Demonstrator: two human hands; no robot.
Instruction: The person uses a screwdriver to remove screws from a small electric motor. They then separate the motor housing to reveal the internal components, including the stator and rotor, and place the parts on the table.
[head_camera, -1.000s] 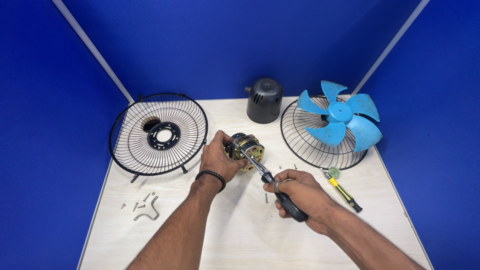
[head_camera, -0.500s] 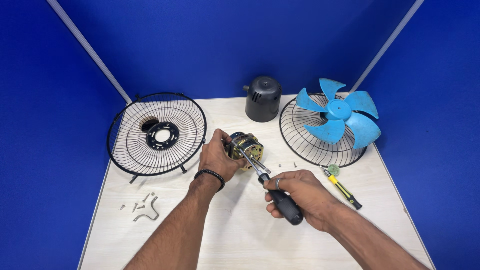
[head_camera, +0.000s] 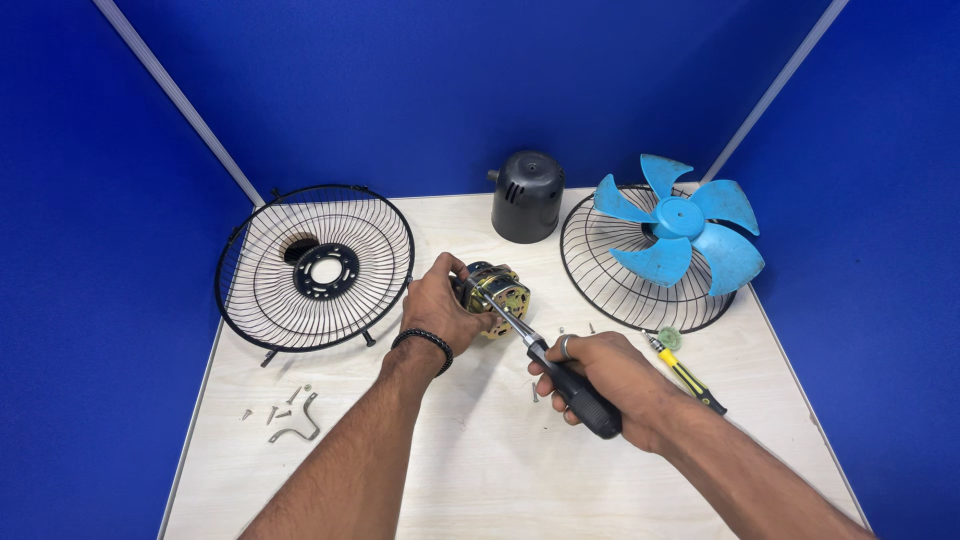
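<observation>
The fan motor (head_camera: 495, 293) sits just above the middle of the tabletop (head_camera: 480, 470), clasped from its left side by the left hand (head_camera: 440, 305), whose fingers curl closed around the brass-coloured body. The right hand (head_camera: 600, 385) grips the black handle of a screwdriver (head_camera: 560, 375), fingers wrapped shut around it; the metal shaft slants up and left, its tip meeting the motor's top face. Both forearms reach in from the near edge, the left wrist wearing a dark bracelet (head_camera: 425, 340). A black motor cover (head_camera: 527, 195) stands farther back, well apart from the motor.
</observation>
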